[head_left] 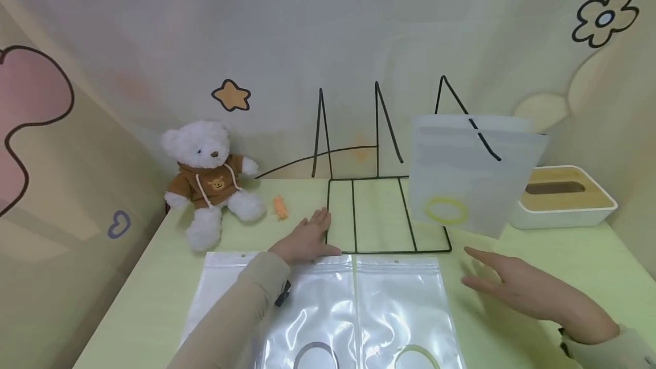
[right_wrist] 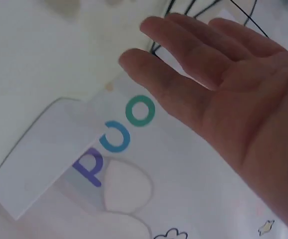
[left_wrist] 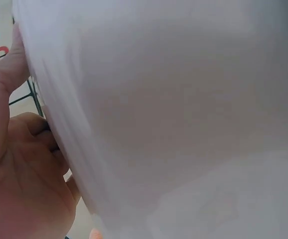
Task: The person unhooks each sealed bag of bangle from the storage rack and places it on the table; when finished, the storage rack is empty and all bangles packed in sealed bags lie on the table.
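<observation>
Resting at the centre of the frame, my left hand (head_left: 306,238) touches the front left corner of a black wire rack (head_left: 355,215), its fingers together and lying along the side rail, its thumb apart from them near the front rail. My right hand (head_left: 530,289), at the lower right, is held above the pale green table (head_left: 128,323) with thumb and fingers apart and nothing between them; the two hands are well apart. The rack stands just right of centre and bears three peaked hooks (head_left: 377,124). From the rightmost hook hangs a whitish translucent bag (head_left: 461,169), slightly tilted, with a yellow ring (head_left: 446,223) showing near its lower edge. Clear flat bags (head_left: 405,312) lie side by side at the bottom of the frame, partly covered by my left sleeve (head_left: 241,312). At left centre sits a white teddy bear (head_left: 207,187) in a brown hoodie, with a small orange object (head_left: 280,208) just beside its foot. A white tissue box (head_left: 564,215) with a wood-coloured top occupies the right side, before a printed backdrop (head_left: 287,33)
</observation>
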`<action>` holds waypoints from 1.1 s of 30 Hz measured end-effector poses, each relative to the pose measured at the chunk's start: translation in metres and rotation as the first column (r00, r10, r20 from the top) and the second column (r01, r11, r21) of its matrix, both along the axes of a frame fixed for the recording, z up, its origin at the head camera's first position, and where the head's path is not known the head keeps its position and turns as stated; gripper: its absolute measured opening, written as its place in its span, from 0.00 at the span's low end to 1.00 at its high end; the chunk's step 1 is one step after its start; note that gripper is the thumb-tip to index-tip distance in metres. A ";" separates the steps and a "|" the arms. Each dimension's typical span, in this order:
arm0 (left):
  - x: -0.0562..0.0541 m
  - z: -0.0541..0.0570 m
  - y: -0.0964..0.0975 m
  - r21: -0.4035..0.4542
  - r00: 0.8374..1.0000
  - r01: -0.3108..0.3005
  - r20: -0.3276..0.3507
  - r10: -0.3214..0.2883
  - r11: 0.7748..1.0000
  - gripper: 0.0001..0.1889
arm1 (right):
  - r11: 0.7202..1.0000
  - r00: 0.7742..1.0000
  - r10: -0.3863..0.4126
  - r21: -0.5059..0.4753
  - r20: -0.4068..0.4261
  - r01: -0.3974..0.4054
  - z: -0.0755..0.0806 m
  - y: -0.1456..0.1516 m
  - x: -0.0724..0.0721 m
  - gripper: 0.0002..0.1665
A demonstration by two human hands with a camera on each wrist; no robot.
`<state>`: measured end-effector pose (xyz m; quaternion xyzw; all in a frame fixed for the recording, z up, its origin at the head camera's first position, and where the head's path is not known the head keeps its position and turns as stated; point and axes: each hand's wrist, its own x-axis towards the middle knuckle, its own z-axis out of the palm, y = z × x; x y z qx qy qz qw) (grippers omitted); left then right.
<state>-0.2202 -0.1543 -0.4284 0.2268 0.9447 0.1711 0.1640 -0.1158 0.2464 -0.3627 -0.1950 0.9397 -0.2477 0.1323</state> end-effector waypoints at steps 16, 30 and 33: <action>0.003 0.002 0.002 -0.040 0.999 -0.022 -0.035 0.020 0.999 0.51 | 0.946 0.930 -0.288 -0.218 -0.228 0.240 0.074 0.051 0.005 0.25; 0.006 0.000 0.006 -0.052 0.999 -0.006 -0.033 0.004 0.999 0.51 | 0.650 0.580 -0.726 -0.645 -0.370 0.402 0.075 0.004 -0.011 0.23; 0.005 0.001 0.004 -0.061 1.000 -0.005 -0.030 0.003 0.998 0.51 | 0.643 0.594 -0.730 -0.637 -0.340 0.426 0.071 0.001 -0.015 0.25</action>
